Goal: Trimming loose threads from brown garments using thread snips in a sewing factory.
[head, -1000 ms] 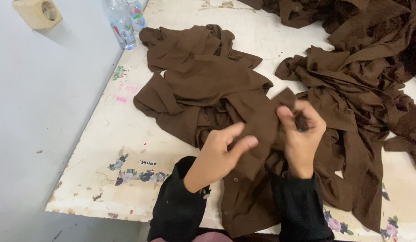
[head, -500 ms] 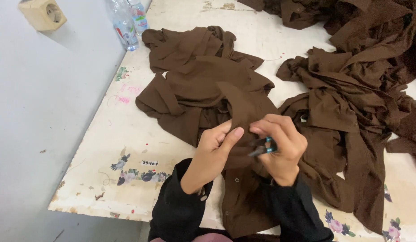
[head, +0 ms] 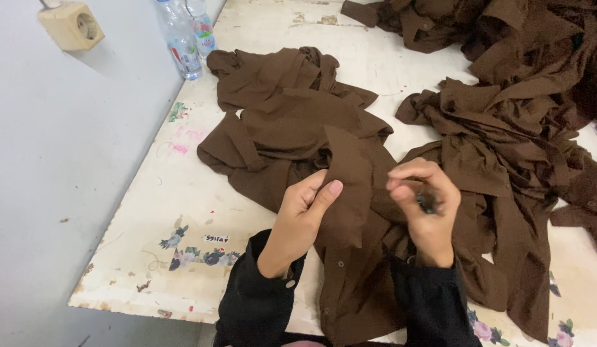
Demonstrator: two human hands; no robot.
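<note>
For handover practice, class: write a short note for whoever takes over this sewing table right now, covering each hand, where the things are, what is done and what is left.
Left hand pinches a flap of the brown shirt at the table's near edge.
Right hand grips a small dark tool beside that flap; its kind is unclear.
Heaped brown garments lie right; more behind.
Bottles stand far left.
Done or left: cannot tell.

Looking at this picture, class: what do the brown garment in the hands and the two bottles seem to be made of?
Brown garment: thin matte woven cloth, probably; it folds and creases softly.
Bottles: clear plastic, apparently; see-through and glossy, with coloured labels.
</note>
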